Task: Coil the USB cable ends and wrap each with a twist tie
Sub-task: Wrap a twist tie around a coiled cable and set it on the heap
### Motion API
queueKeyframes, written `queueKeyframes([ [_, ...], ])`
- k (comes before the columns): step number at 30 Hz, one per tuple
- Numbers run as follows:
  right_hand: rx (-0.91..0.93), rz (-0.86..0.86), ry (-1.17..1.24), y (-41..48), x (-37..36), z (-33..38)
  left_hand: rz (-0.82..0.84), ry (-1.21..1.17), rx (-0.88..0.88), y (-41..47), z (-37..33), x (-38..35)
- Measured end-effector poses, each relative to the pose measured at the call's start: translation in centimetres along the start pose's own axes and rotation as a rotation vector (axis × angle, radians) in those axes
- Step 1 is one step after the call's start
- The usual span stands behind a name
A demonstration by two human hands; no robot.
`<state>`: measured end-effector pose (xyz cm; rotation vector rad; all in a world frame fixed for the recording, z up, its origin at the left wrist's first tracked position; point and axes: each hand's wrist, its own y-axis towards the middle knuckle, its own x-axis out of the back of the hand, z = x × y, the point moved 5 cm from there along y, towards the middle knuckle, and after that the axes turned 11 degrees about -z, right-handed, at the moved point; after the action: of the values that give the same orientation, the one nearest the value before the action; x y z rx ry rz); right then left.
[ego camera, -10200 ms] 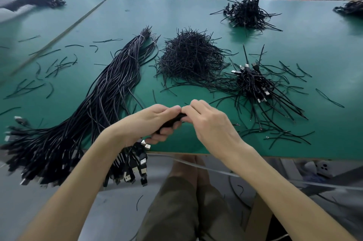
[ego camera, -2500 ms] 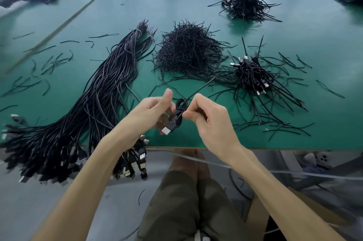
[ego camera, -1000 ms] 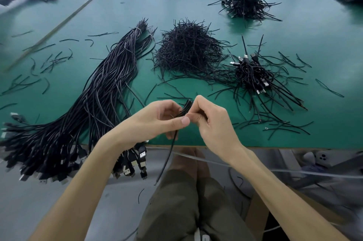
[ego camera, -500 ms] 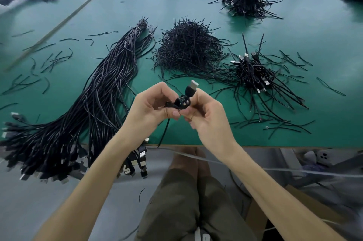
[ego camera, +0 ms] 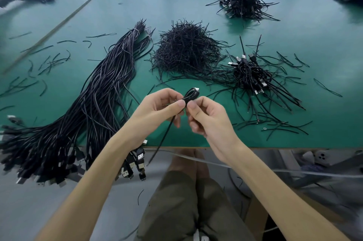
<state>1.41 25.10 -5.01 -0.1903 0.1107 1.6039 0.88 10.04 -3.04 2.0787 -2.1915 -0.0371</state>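
Both hands up over the near part of the green table (ego camera: 324,44), nearer me than the heap of twist ties (ego camera: 186,50).

- Grip: left hand (ego camera: 157,107) and right hand (ego camera: 208,116) meet thumb to thumb. Each pinches the USB cable (ego camera: 192,94) between thumb and forefinger at the neck of its coil. The other fingers are curled loosely under.
- The coil stands just above my thumbs and leans toward the heap. The loose tail drops from the left hand's pinch, down past the table edge on my side of the heap.
- I cannot tell whether a tie sits round the neck, as my thumbs cover it.

Around:
- Left of the heap is a long bundle of straight cables (ego camera: 94,103). Its plugs hang off the table edge under my left forearm.
- Right of the heap is a pile of coiled cables (ego camera: 249,77) with tails splayed outward.
- Beyond the heap and to its right is a second coiled pile (ego camera: 243,2).
- Stray ties (ego camera: 49,61) are scattered left of the heap, past the bundle.
- Nothing lies between my hands and the heap but a few loose ties.

Look of the cable: black and thin, wound into a few small tight loops, with a silver plug tip showing at the top of the coil.
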Motion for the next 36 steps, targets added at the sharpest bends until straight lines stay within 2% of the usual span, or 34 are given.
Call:
queueKeyframes([
  [6, -0.050, -0.141, -0.085, 0.3, 0.3, -0.5, -0.181, 0.140, -0.010, 0.0, 0.5, -0.9],
  [12, -0.056, -0.225, -0.093, 1.5, 2.4, 1.2, -0.089, 0.221, -0.005, 0.3, -0.4, -0.1],
  [15, 0.055, -0.328, -0.226, 3.7, 5.4, 4.4, -0.262, 0.319, 0.025, 1.5, -0.6, 3.2],
  [17, 0.189, -0.400, -0.434, 5.5, 7.3, 7.0, -0.387, 0.588, 0.066, 2.6, 0.0, 5.8],
  [20, 0.379, -0.516, -0.893, 7.9, 9.6, 9.4, -0.504, 1.105, 0.098, 3.5, 0.8, 8.4],
  [22, 0.430, -0.571, -1.094, 9.1, 10.9, 9.2, -0.543, 1.300, 0.093, 3.9, 1.0, 9.3],
  [24, 0.418, -0.570, -1.222, 9.9, 11.6, 8.1, -0.546, 1.393, 0.149, 4.1, 1.2, 9.9],
  [27, 0.367, -0.584, -1.229, 10.3, 12.6, 6.2, -0.518, 1.421, 0.167, 4.3, 1.5, 10.3],
  [31, 0.393, -0.611, -1.213, 10.1, 12.9, 5.3, -0.553, 1.385, 0.147, 4.4, 1.3, 11.1],
  [36, 0.480, -0.683, -1.301, 9.3, 12.3, 5.5, -0.561, 1.184, 0.164, 4.4, 1.3, 11.5],
])
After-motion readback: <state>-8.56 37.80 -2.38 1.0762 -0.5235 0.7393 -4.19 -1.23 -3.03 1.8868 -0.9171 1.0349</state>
